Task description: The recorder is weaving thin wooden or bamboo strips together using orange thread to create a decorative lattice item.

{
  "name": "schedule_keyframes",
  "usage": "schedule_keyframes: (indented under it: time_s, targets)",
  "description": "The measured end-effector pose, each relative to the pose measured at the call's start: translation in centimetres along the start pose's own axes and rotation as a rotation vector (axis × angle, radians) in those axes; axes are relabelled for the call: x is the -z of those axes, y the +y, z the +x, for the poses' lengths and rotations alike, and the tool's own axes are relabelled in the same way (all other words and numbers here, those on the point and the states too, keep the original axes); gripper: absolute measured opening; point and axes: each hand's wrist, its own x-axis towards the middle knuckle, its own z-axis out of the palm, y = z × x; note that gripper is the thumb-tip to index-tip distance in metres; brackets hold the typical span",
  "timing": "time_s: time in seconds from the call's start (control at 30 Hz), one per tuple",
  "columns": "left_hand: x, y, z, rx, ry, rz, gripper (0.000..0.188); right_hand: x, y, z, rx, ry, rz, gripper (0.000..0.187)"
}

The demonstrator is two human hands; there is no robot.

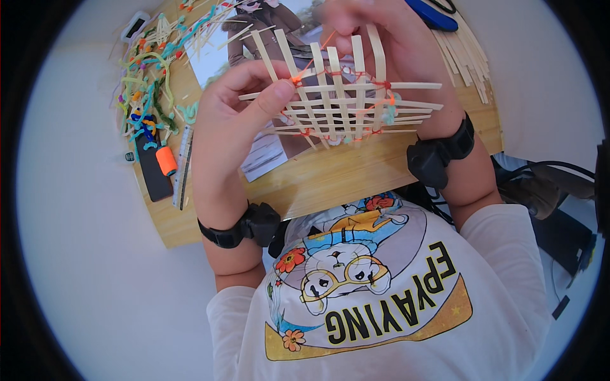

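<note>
Above the table I hold up a lattice (346,101) of crossed pale flat wooden strips, tied at several crossings with red and orange thread. My left hand (232,111) is closed on its left side, the thumb pressed near an orange knot at the upper left crossing. From that knot a taut orange thread (311,62) runs up to my right hand (391,35). There the fingers are pinched on the thread, behind and above the strip ends; the fingertips are partly blurred. Small pale blue-green bits cling to the lattice's right side and lower edge.
A printed picture (270,166) lies under my hands on the wooden table (330,187). To the left are a heap of coloured fuzzy wires (155,92), an orange thread spool (166,161), a dark flat case (152,174) and a ruler (183,166). Loose strips (462,54) and a blue-handled tool (433,16) lie at right.
</note>
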Motion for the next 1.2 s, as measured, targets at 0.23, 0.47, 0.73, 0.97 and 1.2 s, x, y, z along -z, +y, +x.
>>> schedule_keyframes:
  time_s: [0.23,0.47,0.73,0.97,1.2]
  targets:
    - [-0.1,0.7,-0.6,0.008,-0.039,0.000,0.020,1.1,-1.4,0.2,0.043,-0.211,-0.186,0.004]
    - [-0.5,0.5,-0.8,-0.057,-0.129,-0.107,0.023,0.1,-1.2,-0.2,-0.040,-0.209,-0.086,0.002]
    - [-0.3,0.9,-0.8,-0.105,0.013,-0.085,0.027,0.5,-1.4,0.2,0.323,-0.439,-0.172,0.001]
    - [-1.6,1.5,-1.2,-0.195,0.205,0.029,0.025,-1.3,-3.5,-1.4,0.682,-0.583,-0.749,0.005]
    - [-1.6,1.5,-1.1,-0.294,0.333,0.160,0.026,-2.1,-4.0,-1.8,0.555,-0.664,-0.981,0.007]
